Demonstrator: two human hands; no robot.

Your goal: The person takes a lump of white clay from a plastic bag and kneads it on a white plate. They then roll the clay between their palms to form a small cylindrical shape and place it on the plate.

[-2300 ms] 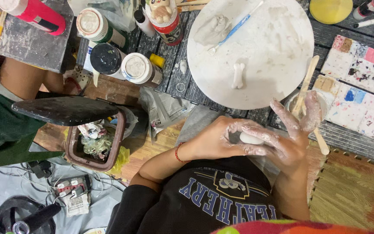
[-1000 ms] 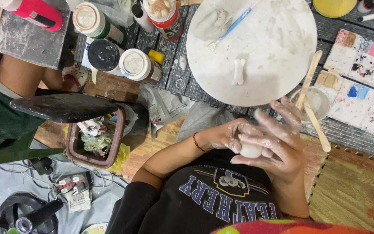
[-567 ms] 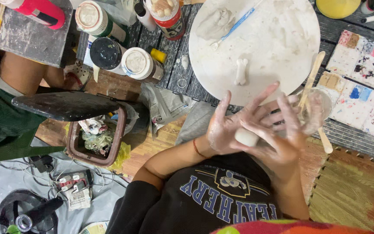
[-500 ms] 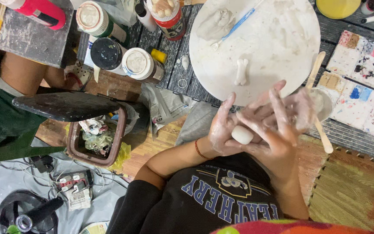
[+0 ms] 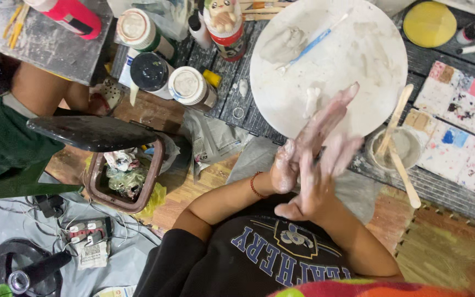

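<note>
left hand [image 5: 303, 148] and right hand [image 5: 325, 176] flat, palms pressed together, blurred, at the round board [image 5: 369, 60] near edge; clay between them hidden.

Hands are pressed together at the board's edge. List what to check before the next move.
1. Left hand and right hand meet palm to palm, fingers straight: ok.
2. Clay between the palms: cannot tell, since it is hidden and the hands are blurred.
3. Bare space on the board to set work down: ok.
4. Small clay piece clear of the left fingers: cannot tell, as it lies very close to them.
5. Cup with sticks upright: ok, though close to the right hand, so a knock seems possible.
6. Blue tool lying on the board: ok.
</note>
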